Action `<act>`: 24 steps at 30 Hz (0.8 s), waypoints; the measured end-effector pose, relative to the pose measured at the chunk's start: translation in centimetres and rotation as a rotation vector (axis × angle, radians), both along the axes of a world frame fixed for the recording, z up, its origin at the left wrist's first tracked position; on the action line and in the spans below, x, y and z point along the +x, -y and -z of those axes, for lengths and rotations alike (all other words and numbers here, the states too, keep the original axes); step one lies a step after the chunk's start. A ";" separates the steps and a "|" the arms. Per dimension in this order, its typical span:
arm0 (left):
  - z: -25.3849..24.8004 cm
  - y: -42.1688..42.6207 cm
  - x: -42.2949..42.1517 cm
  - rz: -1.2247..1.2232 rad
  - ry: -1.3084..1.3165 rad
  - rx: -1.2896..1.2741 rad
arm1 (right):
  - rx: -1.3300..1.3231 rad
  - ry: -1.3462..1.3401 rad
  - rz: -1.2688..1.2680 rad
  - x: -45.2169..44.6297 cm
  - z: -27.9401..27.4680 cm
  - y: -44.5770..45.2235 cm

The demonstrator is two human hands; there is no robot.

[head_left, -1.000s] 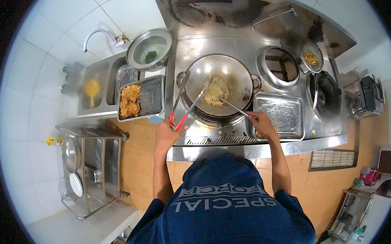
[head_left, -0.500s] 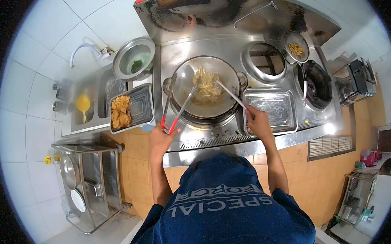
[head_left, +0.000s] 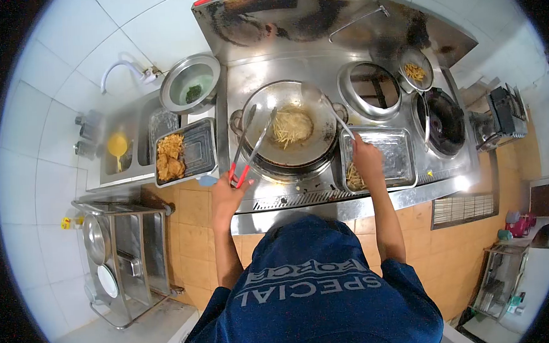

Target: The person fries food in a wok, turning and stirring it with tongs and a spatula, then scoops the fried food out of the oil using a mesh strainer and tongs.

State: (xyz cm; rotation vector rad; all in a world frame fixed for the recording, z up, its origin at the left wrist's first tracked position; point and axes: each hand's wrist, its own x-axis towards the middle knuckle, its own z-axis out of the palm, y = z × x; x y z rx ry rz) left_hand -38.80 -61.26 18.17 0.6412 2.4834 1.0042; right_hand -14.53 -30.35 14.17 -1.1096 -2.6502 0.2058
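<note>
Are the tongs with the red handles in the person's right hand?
No, the left hand holds the red-handled tongs, while the right hand holds a different metal utensil.

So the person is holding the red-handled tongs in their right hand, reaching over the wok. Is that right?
Wrong hand: the head view shows the red-handled tongs in the left hand, reaching over the wok.

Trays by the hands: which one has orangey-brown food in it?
The left tray, nearer the left hand, holds orange-brown food. The right tray, by the right hand, holds pale strips.
</note>
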 end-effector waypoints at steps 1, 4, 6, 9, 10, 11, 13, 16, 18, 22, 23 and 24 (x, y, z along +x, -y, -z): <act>-0.3 0.0 0.0 -0.006 -0.004 0.004 | 0.014 0.089 0.015 -0.2 0.5 -0.1; -0.7 0.5 0.1 -0.007 0.030 -0.065 | -0.112 0.089 -0.035 -0.6 1.5 0.6; 0.2 0.8 -0.1 -0.018 0.034 -0.039 | -0.259 0.000 -0.105 -0.5 2.3 0.6; 0.3 0.8 0.4 -0.015 -0.056 0.053 | -0.513 -0.100 -0.178 -0.2 3.7 0.2; 0.1 0.7 0.5 -0.014 -0.057 0.052 | -0.619 -0.110 -0.190 -0.1 4.1 -0.2; -0.1 0.6 0.5 -0.008 -0.073 0.043 | -0.621 -0.112 -0.190 0.0 4.4 -0.4; -0.2 0.5 0.5 -0.003 -0.089 0.036 | -0.820 -0.146 -0.173 0.3 4.3 -0.7; 0.0 0.4 0.5 -0.030 -0.074 0.024 | -0.902 -0.136 -0.129 0.8 4.1 -0.8; 0.7 0.6 0.2 -0.036 -0.068 0.077 | -0.850 -0.178 -0.110 1.2 3.5 -0.4; 1.4 0.9 -0.3 -0.034 -0.061 0.036 | -0.762 -0.275 -0.089 1.5 0.4 0.2; 1.3 0.9 -0.3 -0.028 -0.071 0.035 | -0.764 -0.275 -0.087 1.4 -0.4 0.5; 1.1 0.9 -0.3 -0.023 -0.080 0.035 | -0.684 -0.310 -0.095 1.3 -1.0 0.8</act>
